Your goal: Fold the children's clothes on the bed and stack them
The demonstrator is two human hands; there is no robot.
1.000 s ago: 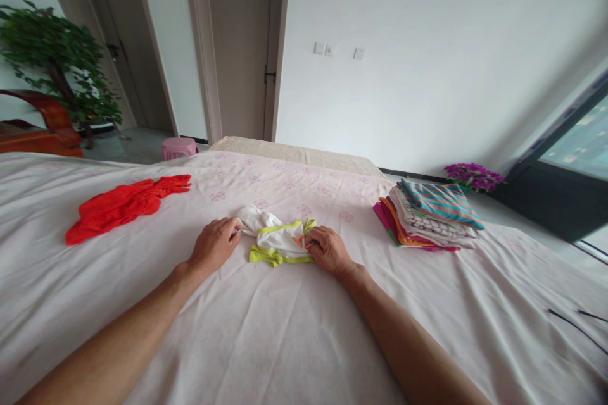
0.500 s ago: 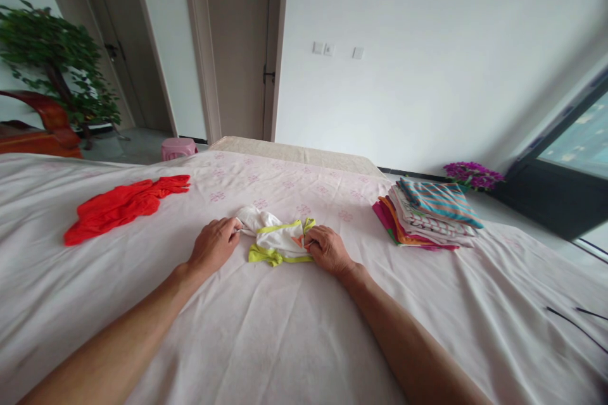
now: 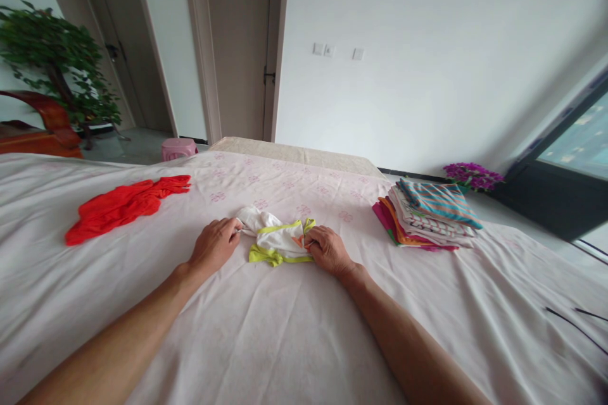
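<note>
A small white garment (image 3: 280, 239) with yellow-green trim and an orange mark lies crumpled on the pale floral sheet (image 3: 266, 335). My left hand (image 3: 217, 243) is closed on its white left end, thumb and fingers pinching the cloth. At the opposite end, my right hand (image 3: 327, 248) grips the edge beside the orange mark. The cloth lies bunched between the two hands, and my fingers cover part of both ends. Its exact kind cannot be made out.
Off to the left lies a crumpled red garment (image 3: 123, 205). On the right stands a stack of folded clothes (image 3: 427, 215), a striped piece on top. Beyond the bed are a pink stool (image 3: 179, 148), a leafy plant (image 3: 57, 63) and purple flowers (image 3: 472, 174). Dark cords (image 3: 577, 329) lie at the right.
</note>
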